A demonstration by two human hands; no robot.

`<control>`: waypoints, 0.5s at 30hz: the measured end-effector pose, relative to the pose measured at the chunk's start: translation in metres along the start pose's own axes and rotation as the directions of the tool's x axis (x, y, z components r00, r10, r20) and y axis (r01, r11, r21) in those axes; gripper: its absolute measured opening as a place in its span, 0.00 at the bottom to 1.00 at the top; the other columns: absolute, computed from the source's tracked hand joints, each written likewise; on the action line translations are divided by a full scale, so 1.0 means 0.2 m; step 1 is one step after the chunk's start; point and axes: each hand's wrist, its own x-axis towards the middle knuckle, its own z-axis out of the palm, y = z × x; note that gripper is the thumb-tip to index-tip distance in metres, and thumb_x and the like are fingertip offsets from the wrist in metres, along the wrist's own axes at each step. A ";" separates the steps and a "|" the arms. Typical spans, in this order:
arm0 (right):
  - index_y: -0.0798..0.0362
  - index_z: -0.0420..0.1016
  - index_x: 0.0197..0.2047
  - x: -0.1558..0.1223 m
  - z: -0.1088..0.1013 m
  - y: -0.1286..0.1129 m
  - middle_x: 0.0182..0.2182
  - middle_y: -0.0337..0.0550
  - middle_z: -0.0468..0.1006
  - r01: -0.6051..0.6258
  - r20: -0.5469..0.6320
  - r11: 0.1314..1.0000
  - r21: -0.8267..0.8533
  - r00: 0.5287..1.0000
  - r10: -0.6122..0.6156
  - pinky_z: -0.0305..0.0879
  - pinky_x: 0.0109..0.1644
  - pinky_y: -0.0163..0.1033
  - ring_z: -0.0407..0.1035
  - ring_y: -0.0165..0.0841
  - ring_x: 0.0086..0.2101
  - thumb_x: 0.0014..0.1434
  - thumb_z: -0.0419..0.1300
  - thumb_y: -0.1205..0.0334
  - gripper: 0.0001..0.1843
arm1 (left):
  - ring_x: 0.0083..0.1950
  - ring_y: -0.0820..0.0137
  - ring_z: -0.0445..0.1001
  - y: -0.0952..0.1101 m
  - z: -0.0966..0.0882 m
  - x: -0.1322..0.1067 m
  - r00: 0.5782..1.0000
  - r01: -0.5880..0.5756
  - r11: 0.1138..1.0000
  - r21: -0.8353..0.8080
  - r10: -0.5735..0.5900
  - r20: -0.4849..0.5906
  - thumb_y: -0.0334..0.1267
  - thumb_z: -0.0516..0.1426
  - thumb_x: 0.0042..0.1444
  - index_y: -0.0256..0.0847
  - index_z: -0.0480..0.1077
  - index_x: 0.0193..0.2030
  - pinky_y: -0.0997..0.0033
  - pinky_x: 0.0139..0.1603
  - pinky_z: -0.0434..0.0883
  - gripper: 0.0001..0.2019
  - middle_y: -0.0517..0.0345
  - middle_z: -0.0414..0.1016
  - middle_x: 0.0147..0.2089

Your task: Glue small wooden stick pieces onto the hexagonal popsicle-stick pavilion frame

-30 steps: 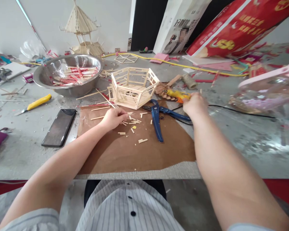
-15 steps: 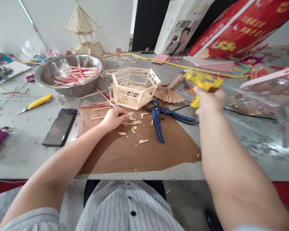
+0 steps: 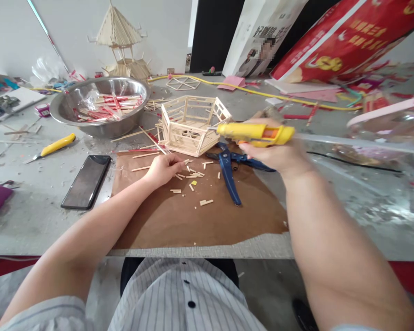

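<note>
My right hand is wrapped round a yellow hot glue gun, its nozzle pointing left by the right side of a hexagonal wooden-stick frame. A clear glue stick sticks out behind it. In front of the frame my left hand rests low over a brown sheet, thumb and fingers pinching a short piece of wooden stick. Several cut stick pieces lie beside those fingertips. Blue-handled cutters lie on the sheet between my hands.
At the left stand a steel bowl of red-wrapped sticks, a yellow utility knife and a phone. A stick pagoda is behind. A yellow cable crosses the back, before red and white bags. Clear plastic packaging lies right.
My right hand has swung the glue gun left and turned it, bringing its nozzle to the frame. The cutters have shifted slightly. My left hand has stayed in place.
</note>
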 end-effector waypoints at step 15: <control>0.51 0.70 0.32 -0.02 0.05 0.01 0.29 0.43 0.75 0.383 0.391 0.848 -0.366 0.890 -0.233 0.57 0.31 0.36 0.70 0.35 0.31 0.47 0.55 0.48 0.15 | 0.26 0.77 0.66 -0.02 0.00 0.00 0.996 -0.070 0.987 0.144 0.077 -0.038 0.40 0.55 0.51 0.37 0.72 0.29 0.78 0.28 0.61 0.09 0.60 0.72 0.24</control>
